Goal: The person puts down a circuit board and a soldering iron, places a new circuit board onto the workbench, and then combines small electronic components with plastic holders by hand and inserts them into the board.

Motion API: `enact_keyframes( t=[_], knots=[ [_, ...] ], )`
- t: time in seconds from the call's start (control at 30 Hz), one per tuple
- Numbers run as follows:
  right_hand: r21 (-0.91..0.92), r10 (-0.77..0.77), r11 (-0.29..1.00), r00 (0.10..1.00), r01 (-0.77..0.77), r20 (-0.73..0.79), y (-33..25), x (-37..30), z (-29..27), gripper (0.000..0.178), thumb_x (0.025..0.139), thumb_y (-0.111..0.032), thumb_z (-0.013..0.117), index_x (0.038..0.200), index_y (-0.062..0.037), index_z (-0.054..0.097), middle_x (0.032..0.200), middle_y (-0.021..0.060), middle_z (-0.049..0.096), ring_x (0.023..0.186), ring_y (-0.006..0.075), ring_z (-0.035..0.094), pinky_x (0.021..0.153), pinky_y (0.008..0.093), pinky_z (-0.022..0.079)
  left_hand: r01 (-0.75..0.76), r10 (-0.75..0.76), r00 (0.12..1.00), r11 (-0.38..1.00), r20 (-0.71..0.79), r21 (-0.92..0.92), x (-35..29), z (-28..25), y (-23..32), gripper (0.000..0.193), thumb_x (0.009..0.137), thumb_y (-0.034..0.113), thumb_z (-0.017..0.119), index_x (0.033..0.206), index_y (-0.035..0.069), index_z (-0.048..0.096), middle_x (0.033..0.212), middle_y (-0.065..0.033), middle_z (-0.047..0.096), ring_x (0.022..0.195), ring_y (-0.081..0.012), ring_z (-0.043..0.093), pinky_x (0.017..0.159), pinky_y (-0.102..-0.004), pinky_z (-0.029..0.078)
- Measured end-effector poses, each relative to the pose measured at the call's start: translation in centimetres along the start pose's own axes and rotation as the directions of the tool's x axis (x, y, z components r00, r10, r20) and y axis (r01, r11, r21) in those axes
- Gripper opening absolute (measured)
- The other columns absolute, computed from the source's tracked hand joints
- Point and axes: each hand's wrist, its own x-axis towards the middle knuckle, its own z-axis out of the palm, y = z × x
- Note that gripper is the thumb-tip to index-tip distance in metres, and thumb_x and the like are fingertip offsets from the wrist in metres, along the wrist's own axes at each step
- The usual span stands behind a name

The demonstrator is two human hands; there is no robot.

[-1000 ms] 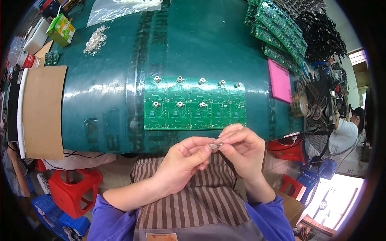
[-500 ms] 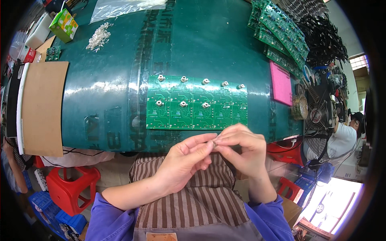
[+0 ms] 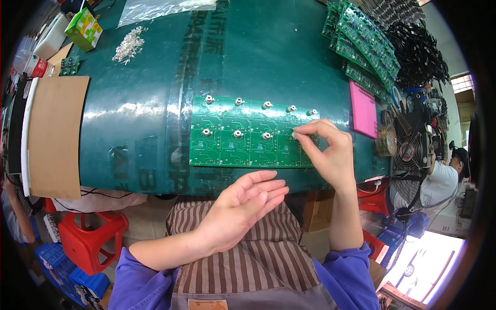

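Observation:
A green circuit board panel (image 3: 235, 155) lies flat on the table in front of me. Small silvery components with round tops (image 3: 238, 134) stand in its upper row and in the left part of its lower row. Over the lower row, right of the last of these, my right hand (image 3: 330, 152) pinches a small silvery component (image 3: 295, 136) between thumb and index finger; the fingers partly hide it. My left hand (image 3: 243, 204) hovers below the panel's near edge, palm turned up and fingers stretched out. I cannot make out anything in its palm.
Brown cardboard (image 3: 57, 137) lies at the left, with a pile of small whitish parts (image 3: 128, 45) and a green carton (image 3: 83, 30) beyond. At the right are stacked populated circuit boards (image 3: 361, 46), a pink pad (image 3: 363, 108), black cables (image 3: 416, 51) and a fan (image 3: 408, 147).
My right hand has moved away from the left, up and forward onto the panel with the small component. My left hand has let go and its fingers have spread.

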Motion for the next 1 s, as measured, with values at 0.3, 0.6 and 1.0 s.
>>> enact_keyframes(
  t=[0.3, 0.6, 1.0],
  knots=[
    [-0.01, -0.058, 0.998, 0.998, 0.058, -0.028, -0.2, 0.0, 0.4, 0.007, 0.072, -0.001, 0.067, 0.08, -0.002, 0.066, 0.073, 0.0079, 0.063, 0.07, 0.0207, 0.061, 0.06, 0.0293, 0.047, 0.086, -0.084, 0.996, 0.995, 0.034, -0.058, 0.1, -1.6, 0.2, 0.026, 0.099, 0.019, 0.036, 0.113, 0.001, 0.048, 0.105, -0.0126, 0.058, 0.097, -0.0212, 0.059, 0.085, -0.0304, 0.048],
    [-0.011, -0.041, 0.999, 0.999, 0.041, -0.019, -0.3, -0.1, 0.3, 0.009, 0.071, -0.001, 0.068, 0.079, -0.0019, 0.066, 0.073, 0.0078, 0.064, 0.07, 0.0213, 0.061, 0.061, 0.0298, 0.047, 0.031, -0.026, 0.998, 0.996, -0.06, 0.086, 0.3, -0.3, 0.0, 0.025, 0.096, 0.012, 0.041, 0.119, 0.0, 0.045, 0.113, -0.0152, 0.055, 0.103, -0.0225, 0.057, 0.09, -0.0323, 0.047],
    [-0.019, -0.066, 0.998, 0.991, 0.064, -0.116, 0.2, -0.9, 1.2, 0.008, 0.072, 0.0, 0.069, 0.079, -0.0023, 0.065, 0.077, 0.0073, 0.065, 0.074, 0.0206, 0.063, 0.063, 0.0291, 0.05, 0.105, -0.098, 0.992, 0.99, -0.075, 0.093, 0.8, 0.2, 0.2, 0.025, 0.097, 0.024, 0.04, 0.108, 0.003, 0.047, 0.12, -0.0206, 0.053, 0.098, -0.0239, 0.061, 0.084, -0.0322, 0.051]
  ],
)
